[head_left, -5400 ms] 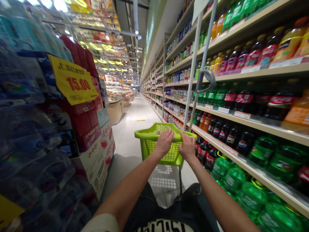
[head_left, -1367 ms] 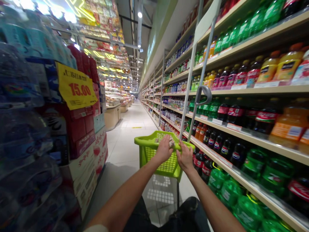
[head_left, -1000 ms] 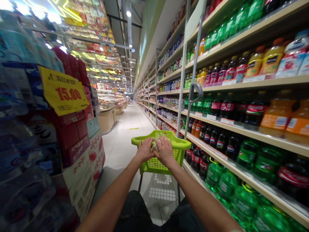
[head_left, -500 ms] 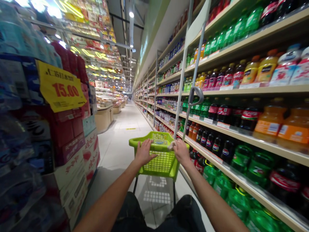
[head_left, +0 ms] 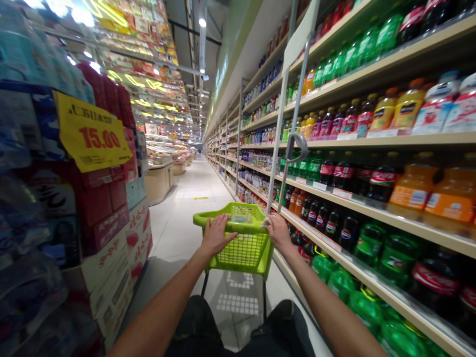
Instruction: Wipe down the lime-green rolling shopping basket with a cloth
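A bright green plastic shopping cart [head_left: 241, 250] with a mesh basket stands right in front of my knees. My left hand [head_left: 217, 235] lies loosely over its handle, fingers across the top and thumb on the near side. At the handle's right end, my right hand [head_left: 278, 232] has its fingers curled round the bar. A small crumpled whitish thing [head_left: 266, 222], whose kind I cannot make out, sits at those fingers. Between the hands a label [head_left: 240, 218] shows on the handle. The basket's inside is mostly hidden from me.
Drink shelves [head_left: 372, 198] with several rows of bottles run along the right. A grey metal pole with a looped handle [head_left: 296, 148] leans against them. Stacked cartons [head_left: 111, 277] and a yellow price sign [head_left: 94, 134] crowd the left. The tiled aisle [head_left: 197, 178] stretches ahead past display counters [head_left: 159, 181].
The cart and both hands have shifted slightly left in view. The pole and nearby shelf post also appear a little further left. Both hands stay on the handle.
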The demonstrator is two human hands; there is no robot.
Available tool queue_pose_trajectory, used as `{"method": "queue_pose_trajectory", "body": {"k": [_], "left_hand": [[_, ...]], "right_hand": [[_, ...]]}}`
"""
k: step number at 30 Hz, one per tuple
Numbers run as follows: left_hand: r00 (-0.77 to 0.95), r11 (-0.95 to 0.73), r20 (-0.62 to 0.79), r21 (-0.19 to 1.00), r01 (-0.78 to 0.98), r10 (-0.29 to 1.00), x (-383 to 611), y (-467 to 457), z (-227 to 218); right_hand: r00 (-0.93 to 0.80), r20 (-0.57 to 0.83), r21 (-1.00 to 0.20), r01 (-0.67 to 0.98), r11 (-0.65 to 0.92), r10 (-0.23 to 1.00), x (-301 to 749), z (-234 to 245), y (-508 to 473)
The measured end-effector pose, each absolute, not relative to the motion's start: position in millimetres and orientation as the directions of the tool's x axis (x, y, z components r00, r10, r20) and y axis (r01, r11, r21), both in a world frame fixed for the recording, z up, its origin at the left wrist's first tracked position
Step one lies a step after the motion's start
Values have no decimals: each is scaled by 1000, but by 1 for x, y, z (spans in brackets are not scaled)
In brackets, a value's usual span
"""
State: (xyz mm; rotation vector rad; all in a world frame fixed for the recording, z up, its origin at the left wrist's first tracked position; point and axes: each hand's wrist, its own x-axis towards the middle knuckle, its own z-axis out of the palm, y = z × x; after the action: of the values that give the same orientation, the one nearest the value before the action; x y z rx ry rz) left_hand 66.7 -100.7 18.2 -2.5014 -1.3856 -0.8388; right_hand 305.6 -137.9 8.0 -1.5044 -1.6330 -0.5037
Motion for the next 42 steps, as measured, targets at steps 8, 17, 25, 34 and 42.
{"method": "queue_pose_trajectory", "body": {"k": [8,17,25,34,42], "left_hand": [[421,-562,541,121,818,728,64,-101,20],[430,-564,540,105,819,724,80,-100,21],[408,-546,529,131,827,744,85,-107,21],[463,-565,522,45,824,717,67,-101,20],[322,-427,564,61,902,760,56,-97,12]], "right_hand": [[113,833,-272,936,224,542,305,4,-138],[-54,843,-167,920,355,536,248,2,-126],[191,809,-318,937,142,556,282,13,-138],[-91,873,-69,949,307,478,259,-2,-135],[40,917,-143,962,233,396,274,-17,-128]]}}
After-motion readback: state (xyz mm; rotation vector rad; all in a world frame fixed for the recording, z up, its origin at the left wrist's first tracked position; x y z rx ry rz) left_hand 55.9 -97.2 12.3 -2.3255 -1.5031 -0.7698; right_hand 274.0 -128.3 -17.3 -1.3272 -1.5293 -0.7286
